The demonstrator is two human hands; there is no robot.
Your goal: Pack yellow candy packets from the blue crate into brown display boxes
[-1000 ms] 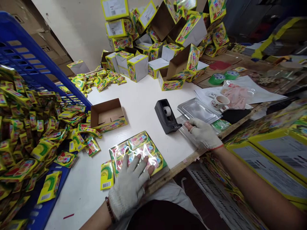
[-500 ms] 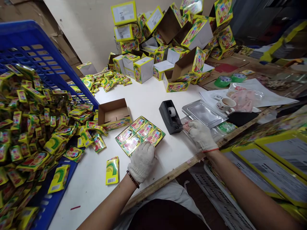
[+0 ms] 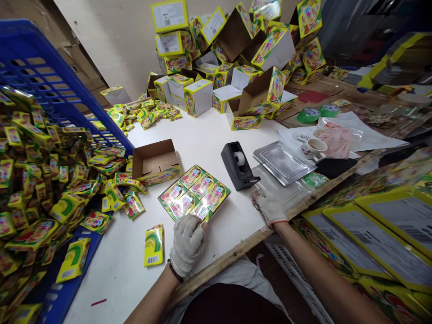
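A flat pack of small yellow-green boxes (image 3: pixel 194 189), shiny on top, lies on the white table. My left hand (image 3: pixel 186 243), in a white knit glove, grips its near corner with bent fingers. My right hand (image 3: pixel 270 207), also gloved with bare fingertips showing, hovers just in front of the black tape dispenser (image 3: pixel 238 165). Its fingers are pinched together; anything between them is too small to make out. One loose small box (image 3: pixel 154 245) rests left of my left hand. Behind the pack, to the left, stands an open carton (image 3: pixel 157 162), its brown inside showing.
A blue plastic basket (image 3: pixel 67 85) with heaped small boxes fills the left side. Display cartons (image 3: pixel 199 96) are piled at the back. Right of the dispenser lie a clear plastic tray (image 3: pixel 285 162) and a cup (image 3: pixel 313 148). A wooden strip (image 3: pixel 232 249) edges the table.
My right hand has drawn away from the tape dispenser, toward me and slightly left. My left hand stays at the pack's near corner. The view has shifted a little.
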